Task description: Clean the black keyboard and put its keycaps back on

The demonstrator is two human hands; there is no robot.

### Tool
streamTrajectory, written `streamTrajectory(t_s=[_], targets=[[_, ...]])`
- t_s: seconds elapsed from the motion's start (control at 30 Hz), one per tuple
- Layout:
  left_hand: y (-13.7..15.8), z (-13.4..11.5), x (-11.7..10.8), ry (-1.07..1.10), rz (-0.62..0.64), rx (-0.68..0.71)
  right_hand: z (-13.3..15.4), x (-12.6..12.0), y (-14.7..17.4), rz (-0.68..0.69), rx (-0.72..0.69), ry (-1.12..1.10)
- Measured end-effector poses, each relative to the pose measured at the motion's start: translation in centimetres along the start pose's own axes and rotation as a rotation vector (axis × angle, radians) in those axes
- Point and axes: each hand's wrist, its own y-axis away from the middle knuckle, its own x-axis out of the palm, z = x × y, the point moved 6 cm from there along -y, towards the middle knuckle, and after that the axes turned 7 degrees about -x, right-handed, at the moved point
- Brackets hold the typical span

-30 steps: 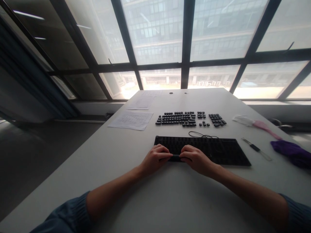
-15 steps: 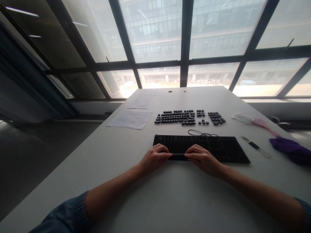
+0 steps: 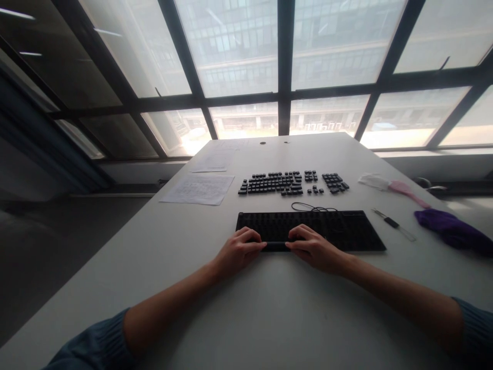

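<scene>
A black keyboard base [image 3: 339, 228] with its keycaps removed lies on the white table [image 3: 269, 318]. My left hand [image 3: 236, 249] and my right hand [image 3: 311, 249] rest at its near edge, pinching the two ends of a long black keycap bar [image 3: 275, 246] between their fingertips. Beyond the keyboard, several loose black keycaps [image 3: 287, 183] are laid out in keyboard order. A thin black cable [image 3: 310, 207] curls just behind the keyboard.
Printed paper sheets [image 3: 198, 189] lie at the far left of the table. To the right are a small keycap puller tool [image 3: 393, 223], a pink brush [image 3: 406, 190] and a purple cloth [image 3: 449, 228]. Large windows stand behind the table.
The view has tilted and shifted slightly. My hands stay on the long keycap at the keyboard's near edge, the right hand drawing a little closer to the left.
</scene>
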Motion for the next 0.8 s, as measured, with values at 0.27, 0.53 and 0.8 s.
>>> streamTrajectory(t_s=[0.27, 0.53, 0.8], targets=[[0.0, -0.4, 0.1, -0.130, 0.033, 0.017, 0.4, 0.0, -0.1, 0.042, -0.029, 0.068], [-0.3, -1.5, 0.5, -0.223, 0.030, -0.003, 1.3, -0.1, -0.7, 0.062, -0.020, 0.288], [0.4, -1.3, -0.7, -0.220, -0.108, -0.128, 0.0, -1.3, 1.6, -0.108, 0.163, 0.219]])
